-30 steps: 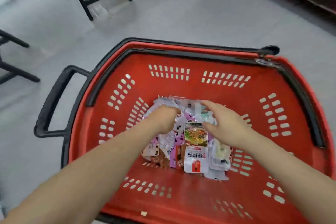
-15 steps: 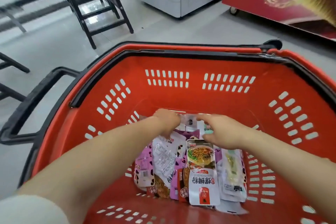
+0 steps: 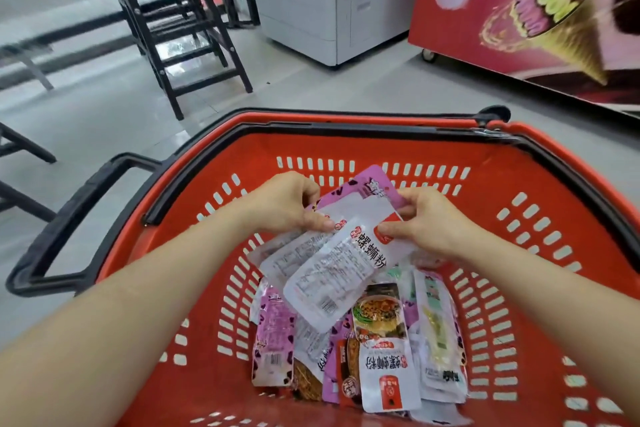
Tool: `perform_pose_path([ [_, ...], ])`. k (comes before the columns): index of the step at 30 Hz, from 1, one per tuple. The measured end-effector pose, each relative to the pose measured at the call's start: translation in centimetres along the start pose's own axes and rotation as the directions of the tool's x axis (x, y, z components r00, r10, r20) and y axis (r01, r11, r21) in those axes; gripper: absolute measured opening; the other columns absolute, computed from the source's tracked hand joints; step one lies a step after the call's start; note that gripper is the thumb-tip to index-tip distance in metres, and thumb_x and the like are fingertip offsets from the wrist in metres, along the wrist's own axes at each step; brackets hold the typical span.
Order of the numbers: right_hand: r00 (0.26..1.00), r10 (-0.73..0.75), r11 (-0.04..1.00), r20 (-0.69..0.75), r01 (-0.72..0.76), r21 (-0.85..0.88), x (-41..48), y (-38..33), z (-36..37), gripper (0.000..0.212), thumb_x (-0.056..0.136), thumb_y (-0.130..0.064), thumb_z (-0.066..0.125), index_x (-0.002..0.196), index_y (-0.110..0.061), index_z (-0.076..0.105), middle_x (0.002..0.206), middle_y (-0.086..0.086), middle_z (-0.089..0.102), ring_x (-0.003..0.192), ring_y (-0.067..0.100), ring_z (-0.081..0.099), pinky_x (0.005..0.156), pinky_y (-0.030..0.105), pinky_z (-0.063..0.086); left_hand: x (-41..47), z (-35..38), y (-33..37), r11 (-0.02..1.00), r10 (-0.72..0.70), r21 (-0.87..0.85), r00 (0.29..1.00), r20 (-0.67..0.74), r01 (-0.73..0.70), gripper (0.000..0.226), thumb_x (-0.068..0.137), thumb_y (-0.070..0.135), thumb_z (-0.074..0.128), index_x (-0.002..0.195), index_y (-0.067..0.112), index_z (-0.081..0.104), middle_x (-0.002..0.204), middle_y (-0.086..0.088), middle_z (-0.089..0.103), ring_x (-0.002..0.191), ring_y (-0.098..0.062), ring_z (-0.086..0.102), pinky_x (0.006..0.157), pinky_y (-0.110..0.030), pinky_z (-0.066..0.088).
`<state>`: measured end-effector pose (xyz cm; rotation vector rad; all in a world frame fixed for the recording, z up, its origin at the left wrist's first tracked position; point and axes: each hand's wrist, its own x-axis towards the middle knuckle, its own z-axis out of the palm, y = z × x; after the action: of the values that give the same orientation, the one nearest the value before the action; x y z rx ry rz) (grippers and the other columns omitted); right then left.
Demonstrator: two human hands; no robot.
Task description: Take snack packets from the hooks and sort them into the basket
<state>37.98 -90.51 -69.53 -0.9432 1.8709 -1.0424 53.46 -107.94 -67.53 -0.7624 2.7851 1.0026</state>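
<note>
Both hands, left [image 3: 284,204] and right [image 3: 426,222], pinch a fanned stack of white and purple plastic snack packets [image 3: 339,263] above the red slotted plastic basket [image 3: 540,184]; light, limp and slippery, they look best gripped at the sealed top edges.

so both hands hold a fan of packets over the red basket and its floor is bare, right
Not bare: the head view shows loose packets on its floor, while left hand and right hand hold the fan of packets over the red basket.
</note>
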Motion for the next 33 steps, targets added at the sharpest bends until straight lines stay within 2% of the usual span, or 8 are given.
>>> perform_pose_path([
  [4,0.999,-0.033,0.993,0.011,0.034,-0.116,0.4,-0.1,-1.0,0.027,0.082,0.003,0.070,0.100,-0.017,0.069,0.091,0.000,0.075,0.085,0.016,0.072,0.081,0.039,0.059,0.0,0.5,0.1,0.997,0.023,0.069,0.999,-0.034,-0.020,0.042,0.079,0.037,0.076,0.062,0.011,0.049,0.055,0.004,0.042,0.051,-0.011,0.038,0.050,-0.026,0.032],
  [7,0.992,-0.123,0.929,0.026,0.124,-0.349,0.1,-1.2,-2.3,0.024,0.080,0.002,0.069,0.094,-0.017,0.073,0.093,-0.005,0.074,0.089,0.012,0.069,0.085,0.033,0.055,0.0,1.9,0.5,0.994,0.024,0.104,0.999,0.025,-0.026,0.034,0.086,0.034,0.070,0.073,0.004,0.060,0.063,-0.002,0.060,0.054,-0.013,0.053,0.051,-0.022,0.040],
  [13,0.987,-0.046,0.486,0.152,0.155,-0.860,-1.2,-1.1,-3.5,0.021,0.081,-0.007,0.059,0.092,-0.020,0.071,0.083,-0.007,0.067,0.083,0.017,0.061,0.072,0.034,0.054,-0.6,7.8,-0.9,0.856,-0.001,0.498,0.965,0.264,-0.136,0.029,0.096,0.022,0.049,0.069,0.013,0.056,0.065,0.000,0.056,0.069,-0.026,0.055,0.063,-0.032,0.046],
  [16,0.995,-0.018,0.321,0.097,0.098,-0.942,-1.2,-0.5,-4.1,0.023,0.079,-0.008,0.055,0.095,-0.019,0.067,0.090,0.000,0.067,0.086,0.024,0.062,0.071,0.036,0.055,-0.8,11.2,-1.2,0.870,-0.030,0.451,0.890,0.455,-0.201,0.022,0.097,0.023,0.049,0.103,0.012,0.067,0.098,-0.004,0.068,0.090,-0.027,0.062,0.075,-0.032,0.048],
  [18,0.998,-0.014,0.259,0.068,0.069,-0.964,-0.8,-0.3,-4.6,0.023,0.080,-0.008,0.053,0.097,-0.019,0.063,0.092,0.001,0.062,0.086,0.025,0.059,0.069,0.033,0.050,0.3,13.2,-0.7,0.883,-0.024,0.417,0.868,0.496,-0.214,0.038,0.096,0.030,0.052,0.128,0.010,0.055,0.122,-0.010,0.063,0.109,-0.030,0.059,0.089,-0.035,0.048],
  [23,0.995,0.072,0.276,0.063,0.041,-0.960,-0.4,0.5,-4.3,0.018,0.083,-0.003,0.048,0.092,-0.018,0.052,0.091,0.002,0.057,0.082,0.025,0.054,0.068,0.033,0.047,2.9,17.6,0.7,0.938,-0.134,0.347,0.907,0.399,-0.014,0.072,0.090,0.039,0.063,0.142,0.002,0.030,0.126,-0.018,0.057,0.110,-0.033,0.057,0.090,-0.038,0.049],
  [27,0.993,0.086,0.327,0.082,0.050,-0.944,0.1,1.0,-5.2,0.018,0.083,0.000,0.048,0.086,-0.018,0.047,0.083,-0.001,0.050,0.081,0.023,0.052,0.064,0.031,0.042,3.5,17.8,1.0,0.954,-0.122,0.298,0.952,0.279,0.034,0.029,0.086,0.026,0.070,0.107,0.006,0.064,0.102,-0.013,0.068,0.091,-0.029,0.062,0.070,-0.029,0.045],
  [33,0.996,0.039,0.384,0.077,0.057,-0.921,0.9,0.8,-5.9,0.016,0.079,-0.001,0.052,0.082,-0.017,0.051,0.088,0.004,0.058,0.083,0.026,0.059,0.063,0.031,0.048,3.2,7.6,1.8,0.867,-0.059,0.496,0.982,0.182,-0.040,0.014,0.084,0.029,0.071,0.090,0.017,0.065,0.078,0.004,0.060,0.074,-0.019,0.056,0.062,-0.029,0.039],
])
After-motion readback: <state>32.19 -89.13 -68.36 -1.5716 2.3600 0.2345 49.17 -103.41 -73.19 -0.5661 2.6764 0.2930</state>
